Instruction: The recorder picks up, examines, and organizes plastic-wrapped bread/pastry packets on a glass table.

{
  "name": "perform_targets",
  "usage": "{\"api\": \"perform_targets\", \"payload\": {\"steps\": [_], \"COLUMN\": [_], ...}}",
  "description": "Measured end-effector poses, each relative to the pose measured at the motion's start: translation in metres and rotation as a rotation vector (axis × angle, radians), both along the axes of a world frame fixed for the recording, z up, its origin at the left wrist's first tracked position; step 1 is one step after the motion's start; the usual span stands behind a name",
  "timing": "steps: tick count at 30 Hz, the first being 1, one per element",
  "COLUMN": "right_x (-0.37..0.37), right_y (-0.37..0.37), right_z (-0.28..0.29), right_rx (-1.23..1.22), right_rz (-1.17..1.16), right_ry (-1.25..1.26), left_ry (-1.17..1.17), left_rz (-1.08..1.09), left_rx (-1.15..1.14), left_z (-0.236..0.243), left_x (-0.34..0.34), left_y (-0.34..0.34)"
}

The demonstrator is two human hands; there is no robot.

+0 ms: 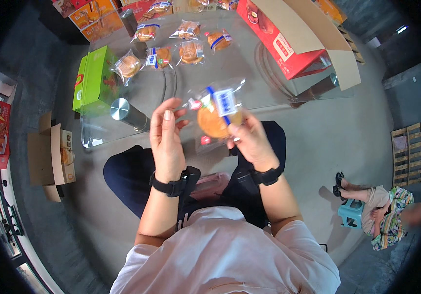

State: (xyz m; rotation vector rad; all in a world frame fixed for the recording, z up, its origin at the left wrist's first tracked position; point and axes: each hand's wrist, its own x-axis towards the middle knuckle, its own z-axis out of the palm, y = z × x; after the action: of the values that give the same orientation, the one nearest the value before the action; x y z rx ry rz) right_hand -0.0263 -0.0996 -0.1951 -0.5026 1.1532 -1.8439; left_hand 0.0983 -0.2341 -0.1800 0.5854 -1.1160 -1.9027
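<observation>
My right hand [255,142] pinches the lower right edge of a clear plastic packet with a round golden bun [211,122] inside. The packet has a blue stripe and a white label, and is held up in front of me. To its left, my left hand [168,142] is open, its fingers loosely bent and apart, with nothing in it. Farther off on the glass table [215,93], several similar packets lie in two loose rows; the nearest ones include a wrapped bun [128,65] at the left and another wrapped bun [191,52] in the middle.
A green box [95,81] stands at the table's left, near a metal table leg [129,112]. An open red carton [288,44] is at the right. On the floor are an open cardboard box [51,152] and a wooden pallet [407,154]. A person [386,215] sits at right.
</observation>
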Motion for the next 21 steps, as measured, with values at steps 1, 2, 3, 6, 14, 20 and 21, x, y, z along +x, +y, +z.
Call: {"api": "perform_targets", "payload": {"steps": [1, 2, 3, 6, 14, 20, 21], "right_x": [-0.010, -0.028, -0.044, -0.108, -0.168, -0.085, -0.076], "right_y": [0.001, 0.000, -0.002, -0.008, -0.008, 0.012, 0.006], "right_z": [0.002, 0.011, 0.029, 0.089, 0.095, 0.048, 0.031], "right_rx": [-0.022, -0.035, -0.091, -0.321, -0.314, 0.023, 0.041], "right_rz": [-0.062, -0.068, -0.128, -0.372, -0.537, -0.328, -0.256], "right_ry": [-0.032, -0.018, 0.021, 0.007, 0.178, 0.299, 0.289], "left_ry": [-0.039, 0.009, 0.052, 0.157, 0.681, 0.547, 0.492], "left_rz": [0.026, -0.010, -0.046, -0.049, -0.296, -0.190, -0.164], "left_rx": [-0.113, -0.199, -0.283, -0.636, -1.162, -1.129, -1.143], "left_z": [0.003, 0.011, 0.024, 0.074, 0.157, 0.155, 0.151], "left_x": [0.004, 0.008, 0.013, 0.013, 0.003, 0.008, 0.013], "left_y": [-0.005, -0.011, -0.014, -0.025, -0.056, -0.057, -0.057]}}
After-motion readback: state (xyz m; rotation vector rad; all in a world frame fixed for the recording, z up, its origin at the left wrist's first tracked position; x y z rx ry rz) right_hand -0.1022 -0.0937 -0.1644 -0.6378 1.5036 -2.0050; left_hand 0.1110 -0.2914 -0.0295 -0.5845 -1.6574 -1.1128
